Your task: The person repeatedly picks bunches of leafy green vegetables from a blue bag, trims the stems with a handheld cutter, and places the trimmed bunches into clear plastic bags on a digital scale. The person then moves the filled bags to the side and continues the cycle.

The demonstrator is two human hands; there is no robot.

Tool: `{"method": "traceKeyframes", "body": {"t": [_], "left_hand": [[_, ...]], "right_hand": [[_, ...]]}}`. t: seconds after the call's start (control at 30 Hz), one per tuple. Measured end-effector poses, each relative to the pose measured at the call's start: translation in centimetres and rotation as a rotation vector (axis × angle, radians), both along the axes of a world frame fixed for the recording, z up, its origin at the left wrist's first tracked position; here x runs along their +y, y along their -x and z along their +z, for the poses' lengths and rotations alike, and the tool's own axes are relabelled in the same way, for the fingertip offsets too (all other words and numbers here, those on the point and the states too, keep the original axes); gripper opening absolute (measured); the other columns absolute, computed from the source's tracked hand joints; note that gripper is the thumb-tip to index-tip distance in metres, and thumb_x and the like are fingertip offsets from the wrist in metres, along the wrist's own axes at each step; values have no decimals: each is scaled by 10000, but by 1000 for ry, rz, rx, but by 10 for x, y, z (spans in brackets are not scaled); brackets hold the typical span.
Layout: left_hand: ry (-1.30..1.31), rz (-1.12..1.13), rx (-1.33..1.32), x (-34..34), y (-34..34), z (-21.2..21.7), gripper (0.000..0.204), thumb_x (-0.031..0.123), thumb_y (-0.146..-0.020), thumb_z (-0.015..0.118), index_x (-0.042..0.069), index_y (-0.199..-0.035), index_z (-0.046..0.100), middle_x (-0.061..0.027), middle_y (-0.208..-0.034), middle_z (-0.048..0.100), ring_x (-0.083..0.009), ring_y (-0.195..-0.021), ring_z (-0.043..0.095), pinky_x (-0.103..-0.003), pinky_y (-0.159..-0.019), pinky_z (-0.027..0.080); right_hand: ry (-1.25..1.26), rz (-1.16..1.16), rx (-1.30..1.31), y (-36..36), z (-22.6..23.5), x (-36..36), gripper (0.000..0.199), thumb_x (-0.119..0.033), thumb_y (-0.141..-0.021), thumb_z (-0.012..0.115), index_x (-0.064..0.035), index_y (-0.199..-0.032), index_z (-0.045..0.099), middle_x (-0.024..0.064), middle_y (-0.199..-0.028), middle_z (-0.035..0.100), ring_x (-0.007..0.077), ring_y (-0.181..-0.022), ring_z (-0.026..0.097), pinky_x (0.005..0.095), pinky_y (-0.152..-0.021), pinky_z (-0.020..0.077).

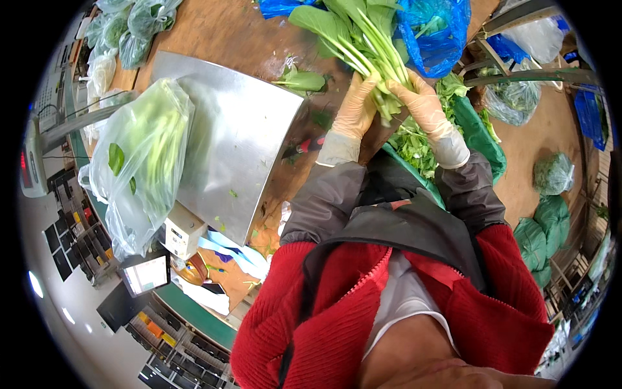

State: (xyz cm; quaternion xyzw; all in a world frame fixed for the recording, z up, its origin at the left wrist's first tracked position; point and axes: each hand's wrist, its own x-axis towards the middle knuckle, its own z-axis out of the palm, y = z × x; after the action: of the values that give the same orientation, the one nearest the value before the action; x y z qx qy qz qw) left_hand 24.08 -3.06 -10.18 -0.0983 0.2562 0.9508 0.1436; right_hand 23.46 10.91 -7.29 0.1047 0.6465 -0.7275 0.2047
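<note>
My gloved left hand (356, 109) and gloved right hand (422, 107) are both closed round the pale stems of a bunch of leafy greens (371, 44). Its broad leaves point away from me, and the cut stem ends hang between my hands. Beneath my right hand, a green bag (477, 133) stands open, filled with loose leaves and trimmings (414, 144). A tool with a red and black handle (310, 146) lies by my left wrist, its far part hard to make out. Past the bunch on the right is an open blue plastic bag (435, 61) with greens inside.
On the left, a clear bag of greens (146, 152) rests on a scale's metal platform (240, 136). Loose leaves (303, 81) lie on the wooden table (220, 29). Several filled bags (139, 32) sit far left; green bundles (544, 230) lie at the right.
</note>
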Motion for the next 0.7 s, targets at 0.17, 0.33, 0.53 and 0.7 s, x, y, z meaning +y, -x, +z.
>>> {"method": "traceKeyframes", "body": {"t": [0.17, 0.33, 0.53, 0.7], "left_hand": [[154, 78, -14, 7, 4, -8, 558, 36, -781, 672, 39, -1276, 416, -65, -1133, 551, -185, -1040, 531, -314, -891, 440], [199, 109, -2, 11, 6, -4, 547, -12, -763, 662, 29, -1254, 425, -86, -1119, 561, -186, -1003, 557, -314, -870, 455], [177, 114, 17, 8, 8, -12, 525, 7, -776, 632, 25, -1261, 430, -85, -1126, 562, -200, -1000, 559, -314, -876, 451], [166, 119, 49, 8, 6, -20, 467, 45, -797, 606, 26, -1239, 456, -69, -1151, 542, -200, -1055, 524, -337, -929, 411]], "right_hand": [[-1142, -199, 955, 2, 16, -10, 534, -262, -703, 729, -56, -1165, 559, 142, -994, 560, 279, -846, 561, 337, -795, 460], [-900, -15, 546, -8, 11, -5, 244, -254, -772, 682, -76, -924, 611, 94, -815, 622, 260, -722, 611, 333, -671, 480], [-384, -220, 212, -11, -1, 0, 219, -193, -823, 674, -34, -938, 575, 69, -763, 646, 123, -616, 588, 256, -558, 461], [154, -444, 258, -21, 6, 3, 155, -153, -886, 605, -24, -913, 523, 96, -828, 636, 126, -617, 598, 234, -554, 502]]}}
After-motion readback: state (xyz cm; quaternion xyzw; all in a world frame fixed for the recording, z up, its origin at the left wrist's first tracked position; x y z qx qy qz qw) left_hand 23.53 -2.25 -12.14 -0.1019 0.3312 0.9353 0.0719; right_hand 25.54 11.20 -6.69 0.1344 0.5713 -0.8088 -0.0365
